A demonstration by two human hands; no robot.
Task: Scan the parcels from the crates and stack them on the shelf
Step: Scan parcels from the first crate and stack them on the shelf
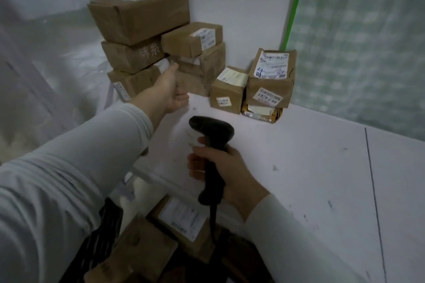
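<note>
Several brown cardboard parcels are stacked at the back corner of the white shelf (299, 156). My left hand (169, 92) reaches into the gap between the left stack (138, 16) and the middle stack. Its thumb lies along the left end of the lower middle parcel (202, 69) and its fingers curl at that parcel's bottom edge. Nearer to me, above the shelf's front edge, my right hand (227, 167) grips the handle of a black barcode scanner (212, 131), whose head points toward the stacks. The scanner's cable hangs down toward the crate.
Further right stand a small parcel (227, 92) and a taller labelled one (271, 73) on a flat padded envelope (262, 114). Below the shelf edge a black crate (108, 225) holds more parcels (181, 216). White walls close off the back, and a green-edged panel (358, 41) stands at right.
</note>
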